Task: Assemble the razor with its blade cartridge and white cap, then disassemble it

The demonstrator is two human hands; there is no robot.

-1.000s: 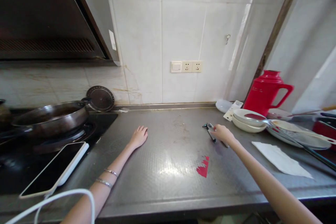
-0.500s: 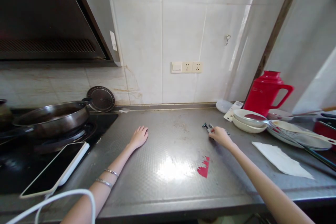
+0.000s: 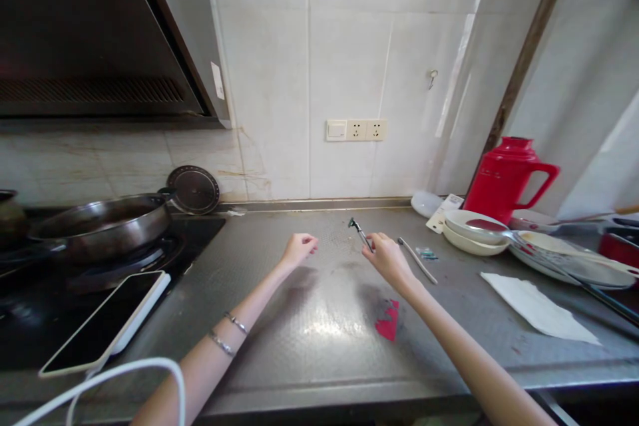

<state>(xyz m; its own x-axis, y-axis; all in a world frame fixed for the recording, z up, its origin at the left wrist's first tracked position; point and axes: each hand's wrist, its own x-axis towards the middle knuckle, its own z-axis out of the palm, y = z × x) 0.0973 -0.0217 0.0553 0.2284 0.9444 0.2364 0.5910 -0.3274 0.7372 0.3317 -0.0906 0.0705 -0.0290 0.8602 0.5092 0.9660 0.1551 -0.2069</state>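
My right hand (image 3: 387,256) is closed round the handle of a razor (image 3: 357,229), held above the steel counter with its dark head pointing up and to the left. My left hand (image 3: 298,249) hovers over the counter to the left of the razor, its fingers loosely bent and slightly apart, with nothing visible in it. On the counter just right of my right hand lies a thin grey-white stick-like thing (image 3: 418,261). Beside it is a small clear packet with greenish parts (image 3: 426,253), too small to name exactly.
A torn red patch (image 3: 388,321) marks the steel counter (image 3: 319,359) in front. To the left are a pan (image 3: 107,223) on the cooktop and a phone (image 3: 102,326) with a white cable. Bowls (image 3: 472,239), a white napkin (image 3: 539,306) and a red thermos jug (image 3: 509,180) stand right.
My right hand has lifted the razor and carried it left, uncovering the stick-like thing and packet. My left hand has risen off the counter and shifted right towards it.
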